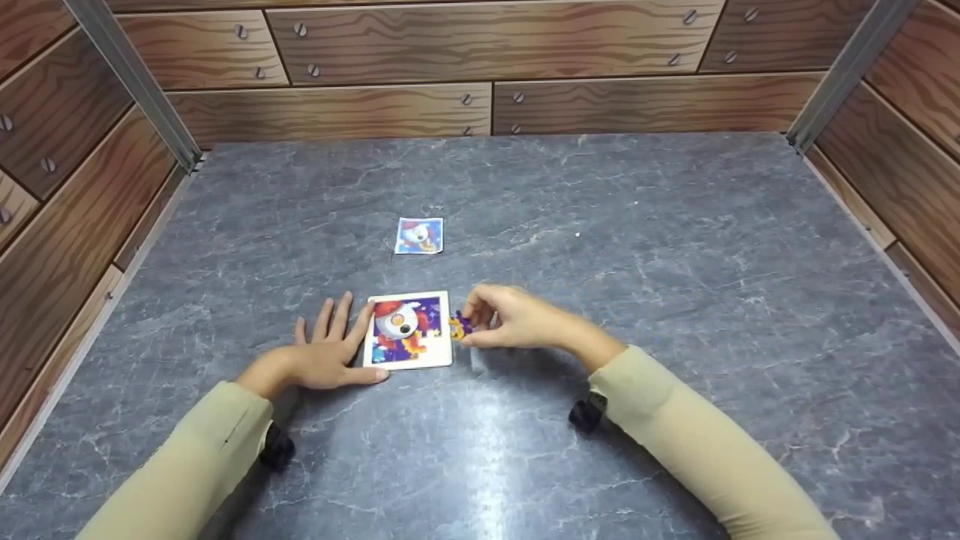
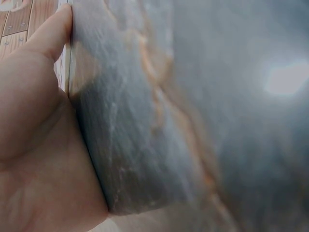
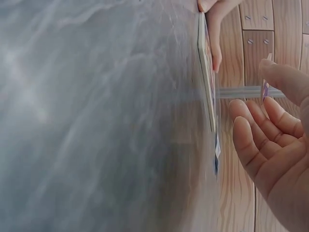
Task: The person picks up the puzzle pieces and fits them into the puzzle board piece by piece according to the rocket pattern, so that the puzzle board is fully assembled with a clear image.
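A jigsaw puzzle in a white frame tray (image 1: 445, 352) lies on the table in the head view, showing a round white character in red against purple. Bare white board shows at its lower right. My left hand (image 1: 328, 358) is spread flat at the tray's left side, forefinger and thumb at its edge. Just off the tray's right edge, my right hand (image 1: 506, 318) pinches a purple and yellow puzzle piece (image 1: 459, 327) between thumb and forefinger. In the right wrist view that puzzle piece (image 3: 265, 91) is seen edge-on, raised above the table, with the other fingers loosely curled.
A small picture card (image 1: 420, 235) with a similar character lies beyond the tray. The grey marbled table (image 1: 637, 247) is bordered by wood-patterned panels (image 1: 390, 45) and metal corner posts (image 1: 135, 82). Dark wrist devices (image 1: 587, 413) sit under both sleeves.
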A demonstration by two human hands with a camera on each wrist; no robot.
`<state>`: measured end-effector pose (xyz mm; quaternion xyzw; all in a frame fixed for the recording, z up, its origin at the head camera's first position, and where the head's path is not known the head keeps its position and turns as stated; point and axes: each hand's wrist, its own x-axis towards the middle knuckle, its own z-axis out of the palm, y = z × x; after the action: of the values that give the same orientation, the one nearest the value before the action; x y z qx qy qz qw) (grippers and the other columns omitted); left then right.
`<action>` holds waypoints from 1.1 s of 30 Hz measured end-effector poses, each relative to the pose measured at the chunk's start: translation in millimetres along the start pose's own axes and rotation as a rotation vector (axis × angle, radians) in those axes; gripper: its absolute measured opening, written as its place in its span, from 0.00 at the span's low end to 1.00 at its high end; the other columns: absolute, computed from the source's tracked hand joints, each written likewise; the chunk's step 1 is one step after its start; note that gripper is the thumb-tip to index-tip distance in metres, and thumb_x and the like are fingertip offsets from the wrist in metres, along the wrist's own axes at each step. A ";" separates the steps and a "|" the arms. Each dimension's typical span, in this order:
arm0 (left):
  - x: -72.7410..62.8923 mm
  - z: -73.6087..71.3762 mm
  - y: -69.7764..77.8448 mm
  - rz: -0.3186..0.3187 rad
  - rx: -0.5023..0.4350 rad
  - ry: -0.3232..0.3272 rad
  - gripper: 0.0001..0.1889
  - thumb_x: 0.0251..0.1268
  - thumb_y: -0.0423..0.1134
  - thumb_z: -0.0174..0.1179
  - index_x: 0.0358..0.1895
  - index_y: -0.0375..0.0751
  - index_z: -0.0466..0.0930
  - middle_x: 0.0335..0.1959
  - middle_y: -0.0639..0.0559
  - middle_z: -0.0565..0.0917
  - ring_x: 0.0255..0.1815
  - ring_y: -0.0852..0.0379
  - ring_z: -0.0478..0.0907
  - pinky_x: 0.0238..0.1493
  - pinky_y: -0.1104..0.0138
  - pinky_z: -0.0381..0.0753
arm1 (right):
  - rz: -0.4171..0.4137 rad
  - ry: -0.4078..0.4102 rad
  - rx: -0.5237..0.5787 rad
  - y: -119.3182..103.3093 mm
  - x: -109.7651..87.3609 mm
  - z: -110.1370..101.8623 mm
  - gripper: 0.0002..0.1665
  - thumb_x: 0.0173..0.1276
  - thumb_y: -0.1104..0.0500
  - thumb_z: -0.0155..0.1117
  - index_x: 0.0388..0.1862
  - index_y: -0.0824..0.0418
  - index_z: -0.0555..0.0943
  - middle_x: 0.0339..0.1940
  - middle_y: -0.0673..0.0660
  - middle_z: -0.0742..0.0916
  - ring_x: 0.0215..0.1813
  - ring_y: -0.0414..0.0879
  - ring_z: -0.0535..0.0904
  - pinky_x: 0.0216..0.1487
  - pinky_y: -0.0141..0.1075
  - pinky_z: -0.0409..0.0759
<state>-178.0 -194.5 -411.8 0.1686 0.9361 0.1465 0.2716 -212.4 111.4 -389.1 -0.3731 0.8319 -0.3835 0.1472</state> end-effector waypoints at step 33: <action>3.0 0.8 -3.0 -0.005 0.019 0.000 0.58 0.53 0.76 0.44 0.73 0.47 0.23 0.70 0.38 0.18 0.68 0.38 0.14 0.57 0.35 0.22 | 0.090 -0.144 -0.198 -11.7 39.9 31.1 0.16 0.52 0.59 0.72 0.35 0.65 0.76 0.25 0.52 0.80 0.26 0.39 0.71 0.32 0.30 0.72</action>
<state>-180.7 -195.8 -414.8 0.1687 0.9379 0.1369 0.2706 -217.0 60.7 -399.3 -0.3744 0.8689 -0.2650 0.1861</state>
